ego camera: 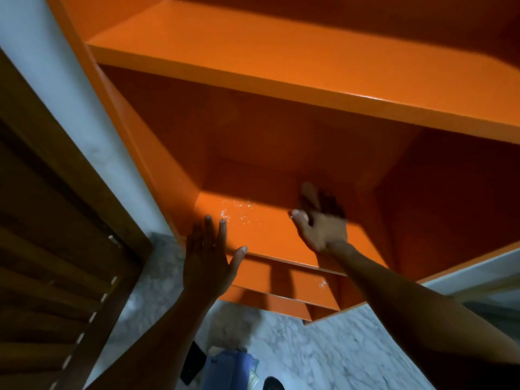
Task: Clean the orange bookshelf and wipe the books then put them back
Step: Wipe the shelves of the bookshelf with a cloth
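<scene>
Hands at the shelf's front edge. Left hand (pixel 206 256), fingers straight and spread, rests flat on the lip at 7 o'clock. Right hand (pixel 320 222) reaches inside at 4 o'clock, curled round a dark cloth (pixel 332 205) that is blurred. Glossy orange bookshelf (pixel 281 66) fills the view; droplets (pixel 239 212) between the hands. Marble floor (pixel 337 347) below.

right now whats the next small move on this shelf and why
Probably sweep the right hand, which grips a dark cloth, leftward across the shelf board to the wet droplets. They still glisten unwiped near the left hand, which rests open on the board's front edge.
</scene>
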Available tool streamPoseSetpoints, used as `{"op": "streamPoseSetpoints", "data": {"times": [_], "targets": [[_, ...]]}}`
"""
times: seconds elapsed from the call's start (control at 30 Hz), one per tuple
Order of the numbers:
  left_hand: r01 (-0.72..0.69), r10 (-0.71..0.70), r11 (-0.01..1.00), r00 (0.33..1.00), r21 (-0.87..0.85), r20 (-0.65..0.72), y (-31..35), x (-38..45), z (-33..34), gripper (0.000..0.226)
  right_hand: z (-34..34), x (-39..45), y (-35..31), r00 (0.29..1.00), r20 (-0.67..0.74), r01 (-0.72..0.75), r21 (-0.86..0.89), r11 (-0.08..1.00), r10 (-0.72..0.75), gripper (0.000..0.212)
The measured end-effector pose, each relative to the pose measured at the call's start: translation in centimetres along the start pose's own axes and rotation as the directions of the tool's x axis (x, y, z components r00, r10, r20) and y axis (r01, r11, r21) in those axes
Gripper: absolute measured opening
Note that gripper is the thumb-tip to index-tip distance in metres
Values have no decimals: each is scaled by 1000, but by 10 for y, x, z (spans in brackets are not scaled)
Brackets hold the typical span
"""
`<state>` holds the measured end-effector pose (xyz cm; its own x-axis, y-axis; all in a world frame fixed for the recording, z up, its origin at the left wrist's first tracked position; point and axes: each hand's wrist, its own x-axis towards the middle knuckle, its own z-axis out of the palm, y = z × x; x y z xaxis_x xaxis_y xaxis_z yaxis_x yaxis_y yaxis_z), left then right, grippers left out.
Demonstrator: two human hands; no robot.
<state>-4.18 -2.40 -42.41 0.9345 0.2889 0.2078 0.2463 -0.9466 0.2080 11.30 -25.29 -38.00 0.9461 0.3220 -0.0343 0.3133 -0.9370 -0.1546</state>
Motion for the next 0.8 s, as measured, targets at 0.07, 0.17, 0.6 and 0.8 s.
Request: {"op": "streamPoseSetpoints", "data": {"times": [0.07,0.17,0.6,0.8], "targets": [[-3,3,1000,1000,0,7,0,-2,-2,77,4,-12,-22,993,-1,114,19,993,-114,61],[-27,28,999,1000,-16,6,-5,-1,-3,71,16,-35,-45,957,-9,291,59,955,-291,60],[-5,6,1000,998,-30,57,-19,4,-10,64,-24,-46,-47,957,-221,288,636,716,-188,39],[-29,26,997,999,-74,-38,-19,1,-6,63,4,64,5,990,-92,137,555,821,-103,69]]}}
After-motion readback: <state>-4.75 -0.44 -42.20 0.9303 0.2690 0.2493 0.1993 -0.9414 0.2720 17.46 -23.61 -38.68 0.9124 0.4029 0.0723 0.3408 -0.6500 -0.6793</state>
